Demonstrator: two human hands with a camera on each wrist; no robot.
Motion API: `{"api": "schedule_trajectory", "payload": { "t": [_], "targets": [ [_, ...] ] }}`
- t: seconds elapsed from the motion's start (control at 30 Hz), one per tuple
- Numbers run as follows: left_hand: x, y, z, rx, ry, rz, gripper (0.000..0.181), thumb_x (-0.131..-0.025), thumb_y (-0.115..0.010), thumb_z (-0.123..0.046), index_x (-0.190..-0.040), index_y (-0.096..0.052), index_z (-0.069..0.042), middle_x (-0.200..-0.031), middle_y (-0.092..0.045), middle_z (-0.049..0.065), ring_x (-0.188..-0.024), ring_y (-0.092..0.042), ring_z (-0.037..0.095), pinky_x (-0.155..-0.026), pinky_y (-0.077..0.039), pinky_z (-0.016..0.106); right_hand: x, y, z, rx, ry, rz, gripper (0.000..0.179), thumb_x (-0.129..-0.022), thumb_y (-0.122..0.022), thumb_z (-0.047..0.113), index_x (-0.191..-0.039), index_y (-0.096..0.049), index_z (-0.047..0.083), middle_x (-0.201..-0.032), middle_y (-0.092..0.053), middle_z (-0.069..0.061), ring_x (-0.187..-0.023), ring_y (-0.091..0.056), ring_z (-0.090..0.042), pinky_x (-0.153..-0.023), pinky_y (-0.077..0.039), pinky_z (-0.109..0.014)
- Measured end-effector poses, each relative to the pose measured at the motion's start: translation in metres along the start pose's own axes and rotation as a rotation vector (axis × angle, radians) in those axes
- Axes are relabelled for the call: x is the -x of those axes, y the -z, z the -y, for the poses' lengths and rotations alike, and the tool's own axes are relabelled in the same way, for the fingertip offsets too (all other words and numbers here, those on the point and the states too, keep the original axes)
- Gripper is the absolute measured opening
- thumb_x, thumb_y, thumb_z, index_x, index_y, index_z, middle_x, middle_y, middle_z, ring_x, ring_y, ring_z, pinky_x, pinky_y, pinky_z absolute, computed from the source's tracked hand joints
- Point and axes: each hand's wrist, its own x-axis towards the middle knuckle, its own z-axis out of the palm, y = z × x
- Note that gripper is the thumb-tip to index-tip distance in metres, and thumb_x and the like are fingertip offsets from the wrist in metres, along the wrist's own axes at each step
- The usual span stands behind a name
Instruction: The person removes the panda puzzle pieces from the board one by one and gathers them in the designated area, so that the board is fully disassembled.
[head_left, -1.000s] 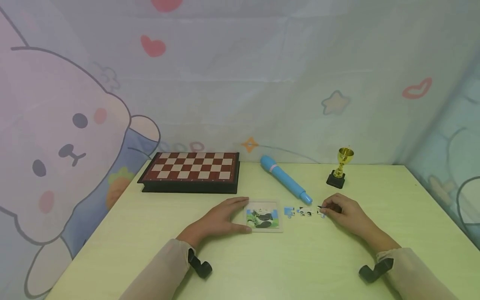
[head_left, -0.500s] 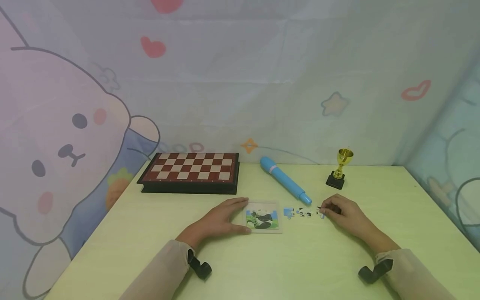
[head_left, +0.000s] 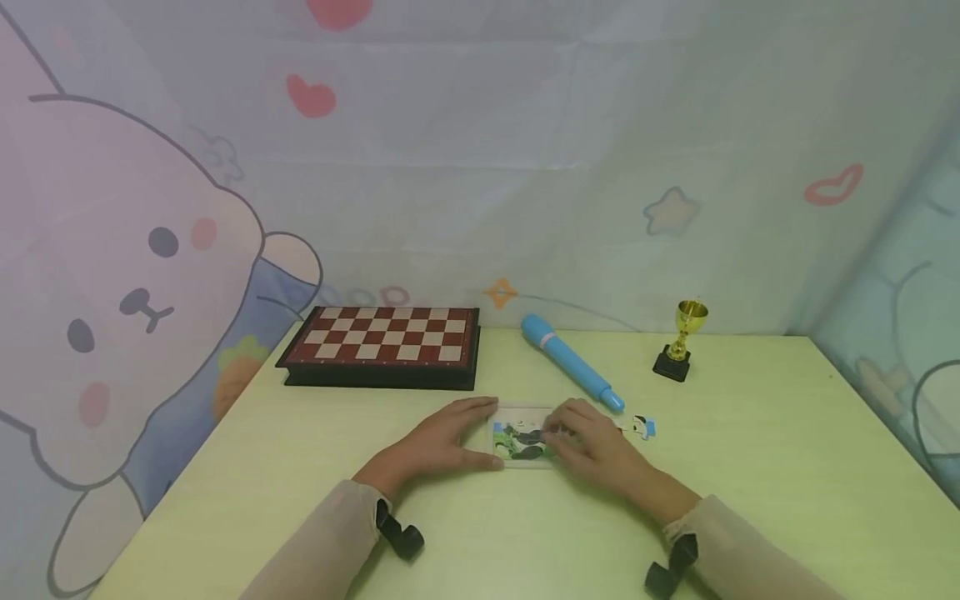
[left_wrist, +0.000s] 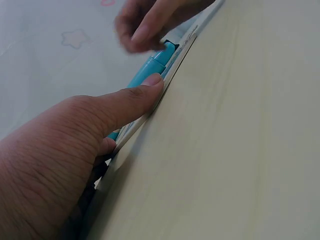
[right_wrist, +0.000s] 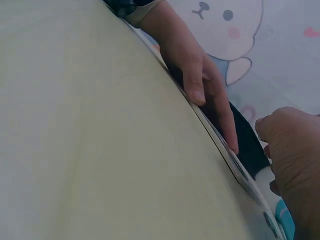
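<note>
A panda picture puzzle in a pale square frame lies on the table. My left hand holds it at its left side, thumb at the near edge and index finger at the far edge. Over the frame's right part is my right hand, its fingertips drawn together; whether a piece is between them cannot be seen. Just beyond that hand lies a loose puzzle piece with black, white and blue print. The right hand hides the table where other pieces lay. In the left wrist view the right hand hovers above the frame.
Behind the frame lies a blue toy pen. A chessboard box is at the back left, and a small gold trophy on a black base stands at the back right of the table.
My right hand has left the far-right puzzle piece and moved left over the frame. That piece now lies turned, blue side to the right. The left hand has stayed in place.
</note>
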Motion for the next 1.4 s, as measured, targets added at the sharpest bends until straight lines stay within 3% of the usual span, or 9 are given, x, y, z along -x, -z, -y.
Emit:
{"api": "schedule_trajectory", "payload": {
  "t": [0.13, 0.27, 0.5, 0.87, 1.4],
  "targets": [
    [-0.001, 0.001, 0.001, 0.008, -0.003, -0.002, 0.094, -0.081, -0.067, -0.072, -0.157, -0.037, -0.027, -0.161, -0.03, -0.011, -0.149, -0.026, 0.019, -0.117, -0.029, 0.049, -0.033, -0.031, 0.004, 0.037, -0.008, 0.073, 0.009, -0.097, -0.07, 0.02, -0.104, -0.068, 0.015, -0.104, -0.062, 0.006, -0.097, -0.054, -0.013, -0.082, -0.049, -0.029],
    [-0.001, 0.001, 0.002, 0.015, -0.007, 0.007, 0.094, -0.082, -0.067, -0.072, -0.158, -0.036, -0.027, -0.162, -0.03, -0.011, -0.149, -0.026, 0.019, -0.117, -0.029, 0.051, -0.046, -0.046, -0.005, 0.082, -0.051, 0.138, 0.015, -0.098, -0.067, 0.026, -0.106, -0.07, 0.013, -0.105, -0.062, 0.004, -0.094, -0.051, -0.012, -0.081, -0.049, -0.03],
    [-0.001, 0.001, 0.002, 0.009, -0.003, 0.005, 0.094, -0.082, -0.067, -0.072, -0.158, -0.036, -0.026, -0.162, -0.03, -0.01, -0.15, -0.025, 0.019, -0.118, -0.028, 0.052, -0.042, -0.046, -0.006, 0.144, -0.087, 0.186, 0.023, -0.096, -0.07, 0.032, -0.108, -0.07, 0.013, -0.105, -0.061, 0.002, -0.093, -0.049, -0.013, -0.079, -0.048, -0.03],
    [-0.001, 0.0, 0.003, 0.005, -0.01, 0.008, 0.094, -0.082, -0.066, -0.073, -0.158, -0.035, -0.027, -0.162, -0.029, -0.01, -0.15, -0.025, 0.02, -0.117, -0.028, 0.053, -0.042, -0.045, -0.001, 0.099, -0.146, 0.204, 0.026, -0.095, -0.072, 0.031, -0.111, -0.069, 0.01, -0.108, -0.061, 0.0, -0.097, -0.05, -0.015, -0.084, -0.049, -0.034],
    [0.0, 0.0, 0.002, 0.013, 0.006, 0.007, 0.095, -0.08, -0.067, -0.073, -0.158, -0.036, -0.027, -0.162, -0.029, -0.012, -0.149, -0.025, 0.018, -0.118, -0.028, 0.05, -0.041, -0.047, -0.002, 0.081, -0.147, 0.212, 0.02, -0.096, -0.071, 0.03, -0.107, -0.069, 0.014, -0.106, -0.061, 0.002, -0.096, -0.049, -0.014, -0.082, -0.048, -0.033]
  ]
}}
